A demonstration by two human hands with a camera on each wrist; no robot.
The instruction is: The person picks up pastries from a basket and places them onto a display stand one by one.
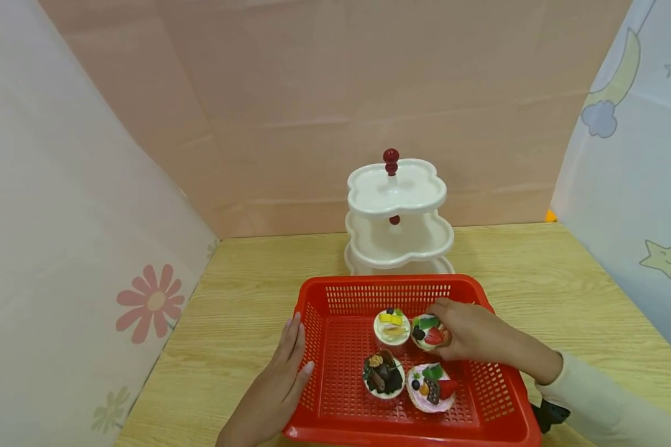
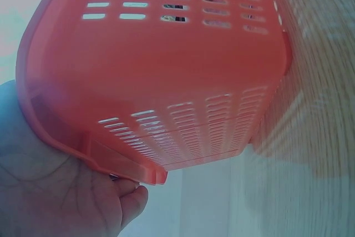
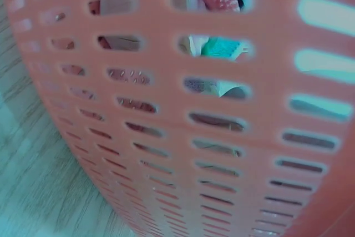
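Inside the red plastic basket (image 1: 335, 428), my right hand (image 1: 470, 329) grips a small cupcake (image 1: 425, 323) topped with a strawberry, a dark berry and a green piece. Close beside it on the left stands a cupcake with yellow cubes (image 1: 392, 329). Nearer to me are a chocolate cupcake with a walnut (image 1: 384, 375) and a pink-cream cupcake (image 1: 432, 391). My left hand (image 1: 271, 385) rests along the basket's left rim, fingers extended; the left wrist view shows the palm (image 2: 61, 192) against that rim. In the right wrist view, the basket wall (image 3: 266, 131) hides my right hand.
Behind the basket stands a white three-tier stand (image 1: 394, 239) with a red knob on top. Both sit on a wood-grain table (image 1: 246, 285). A pinkish backdrop rises behind, with patterned sheets at the sides. A dark object (image 1: 550, 415) lies by the basket's right side.
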